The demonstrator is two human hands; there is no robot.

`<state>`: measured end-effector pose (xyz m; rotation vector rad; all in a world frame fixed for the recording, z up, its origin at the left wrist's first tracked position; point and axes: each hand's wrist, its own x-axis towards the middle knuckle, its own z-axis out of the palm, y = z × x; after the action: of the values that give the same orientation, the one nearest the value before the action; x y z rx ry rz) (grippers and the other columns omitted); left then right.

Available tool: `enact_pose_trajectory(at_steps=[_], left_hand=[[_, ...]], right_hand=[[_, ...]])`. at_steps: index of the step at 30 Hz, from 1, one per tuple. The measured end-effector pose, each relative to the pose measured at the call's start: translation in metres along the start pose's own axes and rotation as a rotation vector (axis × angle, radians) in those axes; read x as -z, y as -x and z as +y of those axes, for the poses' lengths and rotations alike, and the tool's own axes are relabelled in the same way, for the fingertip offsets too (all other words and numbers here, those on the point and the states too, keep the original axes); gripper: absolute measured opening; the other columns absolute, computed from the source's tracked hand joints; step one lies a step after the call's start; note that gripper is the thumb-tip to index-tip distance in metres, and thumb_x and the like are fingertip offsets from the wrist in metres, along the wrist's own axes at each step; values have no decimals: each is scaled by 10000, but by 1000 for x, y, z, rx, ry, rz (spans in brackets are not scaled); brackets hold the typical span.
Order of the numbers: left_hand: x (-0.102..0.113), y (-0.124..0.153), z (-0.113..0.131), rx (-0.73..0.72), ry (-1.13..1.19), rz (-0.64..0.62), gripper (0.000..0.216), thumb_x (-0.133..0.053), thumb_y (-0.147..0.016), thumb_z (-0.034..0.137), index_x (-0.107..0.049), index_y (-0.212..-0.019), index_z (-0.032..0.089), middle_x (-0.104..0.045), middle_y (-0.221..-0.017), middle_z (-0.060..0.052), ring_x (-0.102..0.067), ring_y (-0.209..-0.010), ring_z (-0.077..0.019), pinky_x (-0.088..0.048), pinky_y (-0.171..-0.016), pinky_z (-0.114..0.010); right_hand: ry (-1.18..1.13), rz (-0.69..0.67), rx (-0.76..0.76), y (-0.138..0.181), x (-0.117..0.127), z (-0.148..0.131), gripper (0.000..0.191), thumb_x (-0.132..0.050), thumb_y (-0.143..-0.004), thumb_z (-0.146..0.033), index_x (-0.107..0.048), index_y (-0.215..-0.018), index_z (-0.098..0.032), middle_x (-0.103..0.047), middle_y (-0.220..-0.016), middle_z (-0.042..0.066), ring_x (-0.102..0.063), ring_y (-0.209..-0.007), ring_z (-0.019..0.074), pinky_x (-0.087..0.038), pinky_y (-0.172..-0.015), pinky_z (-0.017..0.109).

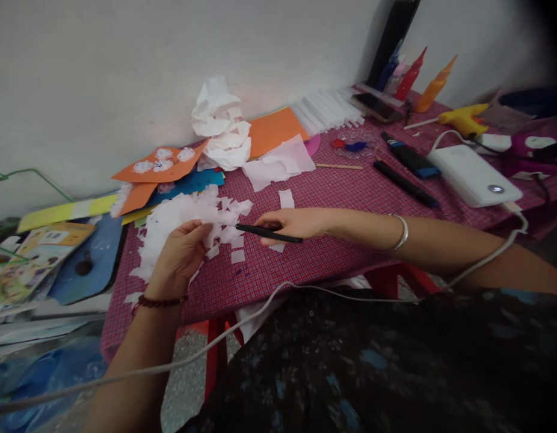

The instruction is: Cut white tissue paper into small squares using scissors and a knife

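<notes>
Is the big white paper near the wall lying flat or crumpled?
Crumpled: the white paper bulges up in a wrinkled heap beside the orange sheet, not spread flat.

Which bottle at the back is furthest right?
The orange bottle, leaning, beside the red bottle and nearest the yellow glue gun.

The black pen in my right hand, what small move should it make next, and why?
Probably slide the black pen a little left to meet the white paper. The right hand holds it with its tip aimed at that paper, close by, and the left hand grips the paper.
</notes>
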<state>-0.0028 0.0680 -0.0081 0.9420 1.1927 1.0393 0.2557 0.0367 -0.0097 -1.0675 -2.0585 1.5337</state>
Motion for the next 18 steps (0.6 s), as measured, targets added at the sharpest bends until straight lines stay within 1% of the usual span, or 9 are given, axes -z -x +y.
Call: enact_pose_trajectory(at_steps=[2,5,8,11,15,18], left_hand=[[-2,2,1,36,-22,-1,180,-788,-576,94,-644,-680,124,-631,-606,12,-578,-506,-96,-498,-477,-193],[-5,4,4,74,-49,19,179,-771,-544,76,-641,-654,129,-624,-582,15,-552,-478,-85,-469,-446,-182],[-7,5,6,84,-83,44,188,-765,-524,71,-618,-615,145,-604,-548,20,-529,-448,-85,-438,-409,-180],[-8,5,6,79,-102,58,200,-769,-511,75,-611,-609,149,-612,-560,16,-543,-461,-90,-443,-410,-178],[-12,4,6,77,-125,55,182,-765,-512,76,-614,-594,136,-624,-571,8,-544,-467,-78,-448,-419,-164],[-14,3,6,93,-123,64,163,-755,-528,63,-630,-609,129,-635,-585,1,-554,-475,-80,-462,-425,-164]], right_hand=[[109,7,22,-1,1,1,421,-644,-872,-428,-634,-1143,-106,-630,-951,69,-554,-813,173,-456,-700,288],[200,13,33,-1,2,2,438,-630,-875,-444,-642,-1146,-99,-627,-907,61,-552,-772,173,-447,-676,296],[217,1,50,0,2,3,445,-619,-883,-457,-642,-1146,-98,-627,-906,62,-552,-762,173,-442,-679,303],[219,-9,57,0,3,3,414,-616,-892,-452,-645,-1136,-119,-634,-915,55,-551,-762,164,-439,-688,295],[202,22,20,1,1,2,421,-629,-887,-453,-648,-1149,-125,-643,-910,51,-558,-743,162,-432,-664,289],[215,43,20,2,1,1,431,-639,-881,-435,-652,-1165,-112,-656,-907,56,-577,-751,170,-430,-662,292]])
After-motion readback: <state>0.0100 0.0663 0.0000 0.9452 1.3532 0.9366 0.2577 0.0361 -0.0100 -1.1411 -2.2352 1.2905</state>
